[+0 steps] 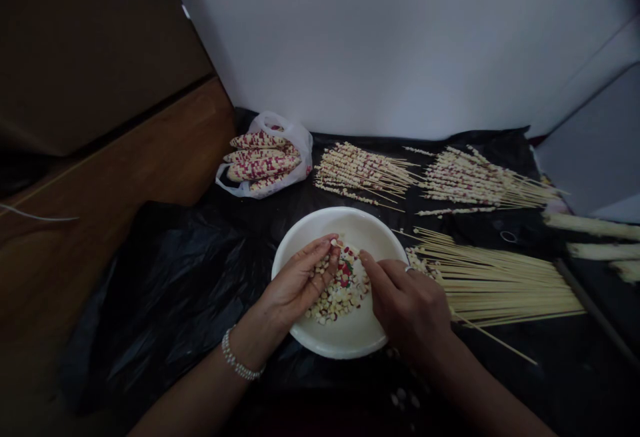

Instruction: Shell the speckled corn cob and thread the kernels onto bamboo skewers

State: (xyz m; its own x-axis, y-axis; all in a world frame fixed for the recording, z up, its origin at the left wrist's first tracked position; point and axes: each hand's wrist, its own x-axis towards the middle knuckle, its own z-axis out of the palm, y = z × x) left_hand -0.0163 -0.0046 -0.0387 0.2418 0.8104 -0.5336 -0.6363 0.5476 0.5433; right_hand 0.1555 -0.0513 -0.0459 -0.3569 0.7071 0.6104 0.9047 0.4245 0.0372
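Observation:
Over a white bowl (345, 347) with loose corn kernels (333, 307) in it, my left hand (300, 277) pinches a pale kernel at its fingertips and has more kernels in its cupped palm. My right hand (413, 300), closed, grips a thin stick whose tip points at the kernel in my left hand. Part of the stick sticks out below the right hand toward the lower right. Right beside that hand lies a bundle of bare sticks (510, 283), with some kernels near its left end.
Corn cobs (263, 167) lie in a white plastic bag (303, 140) at the back left. Two piles of kernel-covered skewers (357, 170) sit at the back. Bare cobs (595, 225) are at the right. Black plastic sheeting (165, 283) lies underneath, before a pale wall.

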